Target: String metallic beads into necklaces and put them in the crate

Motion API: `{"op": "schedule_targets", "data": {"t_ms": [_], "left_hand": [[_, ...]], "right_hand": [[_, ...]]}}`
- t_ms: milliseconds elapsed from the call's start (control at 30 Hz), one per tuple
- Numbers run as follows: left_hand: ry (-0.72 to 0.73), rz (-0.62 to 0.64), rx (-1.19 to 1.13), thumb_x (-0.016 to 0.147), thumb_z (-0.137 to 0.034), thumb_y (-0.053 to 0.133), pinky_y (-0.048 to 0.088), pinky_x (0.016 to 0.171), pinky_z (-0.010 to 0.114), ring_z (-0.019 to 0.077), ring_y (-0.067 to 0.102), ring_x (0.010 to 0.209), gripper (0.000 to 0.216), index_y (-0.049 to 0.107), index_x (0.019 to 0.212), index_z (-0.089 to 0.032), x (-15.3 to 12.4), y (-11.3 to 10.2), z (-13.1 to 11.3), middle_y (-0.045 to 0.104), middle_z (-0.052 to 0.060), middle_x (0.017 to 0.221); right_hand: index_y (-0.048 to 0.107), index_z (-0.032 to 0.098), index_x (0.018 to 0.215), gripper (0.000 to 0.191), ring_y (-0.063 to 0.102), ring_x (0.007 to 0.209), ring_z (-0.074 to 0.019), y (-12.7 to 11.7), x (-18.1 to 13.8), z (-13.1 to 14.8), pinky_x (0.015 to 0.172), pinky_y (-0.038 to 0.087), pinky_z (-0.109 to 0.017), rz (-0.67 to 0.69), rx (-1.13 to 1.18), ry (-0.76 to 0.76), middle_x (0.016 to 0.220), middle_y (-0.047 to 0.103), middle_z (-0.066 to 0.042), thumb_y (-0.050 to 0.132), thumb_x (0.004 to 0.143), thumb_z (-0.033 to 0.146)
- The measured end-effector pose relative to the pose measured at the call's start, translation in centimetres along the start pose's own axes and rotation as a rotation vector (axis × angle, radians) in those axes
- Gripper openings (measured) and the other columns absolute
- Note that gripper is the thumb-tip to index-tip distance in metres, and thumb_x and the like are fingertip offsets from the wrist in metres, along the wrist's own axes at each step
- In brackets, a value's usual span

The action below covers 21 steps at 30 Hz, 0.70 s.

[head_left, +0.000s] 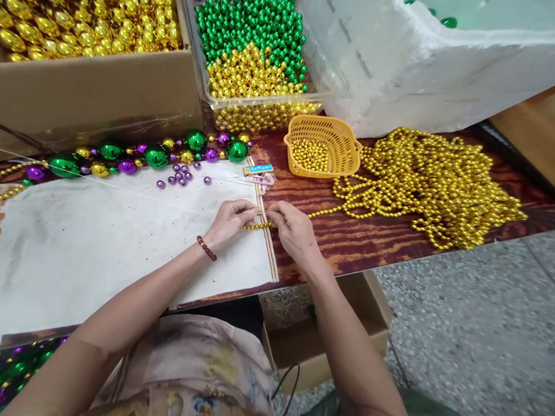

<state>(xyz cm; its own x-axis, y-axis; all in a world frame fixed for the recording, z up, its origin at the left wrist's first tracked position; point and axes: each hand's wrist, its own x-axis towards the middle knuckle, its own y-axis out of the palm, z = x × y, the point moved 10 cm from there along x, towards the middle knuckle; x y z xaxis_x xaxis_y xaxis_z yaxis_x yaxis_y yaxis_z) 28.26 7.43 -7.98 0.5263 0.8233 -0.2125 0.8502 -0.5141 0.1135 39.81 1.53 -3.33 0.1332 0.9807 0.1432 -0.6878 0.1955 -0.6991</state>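
My left hand [230, 220] and my right hand [293, 229] meet at the edge of a white cloth [89, 245] on the wooden table. Both pinch a short stretch of a gold bead strand [259, 226] between fingertips. The strand runs right from my right hand into a big heap of gold bead strands [431, 184]. A thin thread [117, 187] stretches leftward across the cloth. Beyond my hands lies a row of large green, purple and gold beads [143, 155], with loose purple beads [181, 176] beside it.
A yellow plastic basket [323, 146] holds gold beads. Behind it stand a clear tub of green and gold beads [255, 48], a cardboard box of gold oval beads [82, 10] and a white foam box [410, 71]. An open cardboard box [335, 339] sits under the table.
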Motion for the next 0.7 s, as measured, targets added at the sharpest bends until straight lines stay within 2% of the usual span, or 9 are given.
{"op": "schedule_targets", "data": {"t_ms": [200,267,367,500,567,700], "left_hand": [[-0.118,0.196,-0.101,0.065,-0.035,0.077,0.034,0.057,0.025,0.0088,0.046,0.056,0.025,0.071,0.069,-0.011,-0.2,1.3,0.5,0.058,0.001,0.058],[-0.161,0.224,-0.146,0.064,-0.033,0.078,0.034,0.057,0.025,0.0087,0.046,0.056,0.025,0.071,0.068,-0.01,-0.4,1.6,0.8,0.059,0.002,0.058],[-0.17,0.18,-0.195,0.063,-0.031,0.078,0.034,0.057,0.024,0.0082,0.046,0.055,0.021,0.07,0.066,-0.011,-0.4,1.2,1.0,0.058,0.001,0.058],[-0.091,0.086,-0.189,0.068,-0.031,0.074,0.034,0.058,0.024,0.0081,0.045,0.055,0.019,0.07,0.067,-0.013,-0.3,0.2,1.1,0.056,-0.001,0.057],[-0.059,0.078,-0.16,0.07,-0.033,0.073,0.035,0.059,0.024,0.0085,0.046,0.057,0.02,0.07,0.069,-0.013,-0.4,0.1,1.1,0.056,-0.001,0.058],[-0.011,0.095,-0.112,0.074,-0.034,0.07,0.037,0.062,0.025,0.0093,0.047,0.059,0.022,0.068,0.069,-0.013,-0.7,0.2,0.6,0.056,-0.001,0.059]], "right_hand": [[0.054,0.021,0.08,0.016,0.059,0.073,-0.0177,0.8,1.1,0.5,0.064,0.04,-0.026,0.044,0.065,-0.076,0.076,0.062,-0.003,0.044,0.092,0.019],[0.056,0.021,0.081,0.016,0.06,0.075,-0.0177,1.1,1.4,0.7,0.066,0.041,-0.026,0.04,0.072,-0.097,0.078,0.063,-0.003,0.044,0.092,0.018],[0.06,0.02,0.087,0.016,0.062,0.08,-0.0185,0.8,1.4,1.0,0.068,0.043,-0.027,0.001,0.049,-0.092,0.086,0.066,-0.005,0.046,0.093,0.019],[0.066,0.021,0.097,0.015,0.064,0.089,-0.0194,-2.1,0.3,1.9,0.077,0.047,-0.029,-0.185,0.028,-0.069,0.098,0.068,-0.006,0.052,0.096,0.025],[0.067,0.022,0.094,0.016,0.064,0.086,-0.0187,-2.4,-0.3,2.8,0.077,0.049,-0.029,-0.17,0.064,-0.103,0.092,0.068,-0.006,0.052,0.097,0.026],[0.07,0.021,0.097,0.02,0.065,0.084,-0.0192,-1.0,-0.8,3.6,0.075,0.05,-0.029,-0.075,-0.014,-0.146,0.09,0.068,-0.007,0.05,0.098,0.025]]}}
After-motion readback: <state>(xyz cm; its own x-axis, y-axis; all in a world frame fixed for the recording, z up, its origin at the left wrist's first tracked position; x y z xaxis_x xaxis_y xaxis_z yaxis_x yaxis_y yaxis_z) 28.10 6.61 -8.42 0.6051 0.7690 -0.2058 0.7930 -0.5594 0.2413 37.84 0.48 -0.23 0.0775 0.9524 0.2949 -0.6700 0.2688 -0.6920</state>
